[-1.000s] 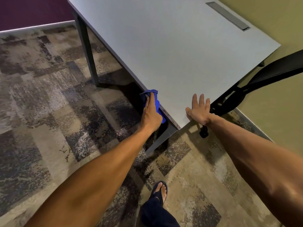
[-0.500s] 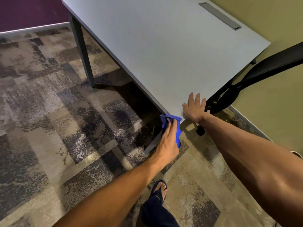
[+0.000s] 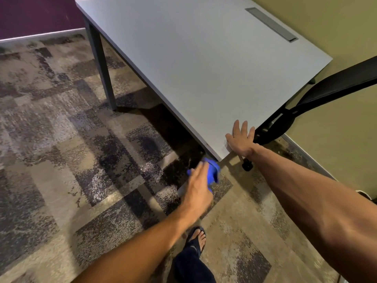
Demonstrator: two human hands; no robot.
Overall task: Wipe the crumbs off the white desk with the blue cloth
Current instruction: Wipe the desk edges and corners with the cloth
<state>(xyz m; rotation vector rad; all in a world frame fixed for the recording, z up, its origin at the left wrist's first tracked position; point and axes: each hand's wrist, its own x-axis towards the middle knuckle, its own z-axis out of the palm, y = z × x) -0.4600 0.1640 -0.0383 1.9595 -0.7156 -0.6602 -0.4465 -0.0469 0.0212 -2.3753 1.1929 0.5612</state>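
The white desk [image 3: 204, 64] fills the upper middle of the head view, its top bare with no crumbs that I can make out. My left hand [image 3: 199, 187] holds the blue cloth [image 3: 214, 170] just below and off the desk's near corner, over the carpet. The cloth is bunched and partly hidden by my fingers. My right hand [image 3: 241, 139] lies flat with fingers spread on the desk's near corner.
A black office chair [image 3: 318, 94] stands against the desk's right side, its caster [image 3: 247, 166] near the corner. A grey cable slot [image 3: 271, 24] runs along the desk's far edge. Patterned carpet [image 3: 61, 160] covers the floor. My foot in a sandal [image 3: 196, 240] is below.
My left hand has swept the blue cloth along the desk's front edge to the near corner and then off it, down over the carpet. My right hand has stayed on the corner.
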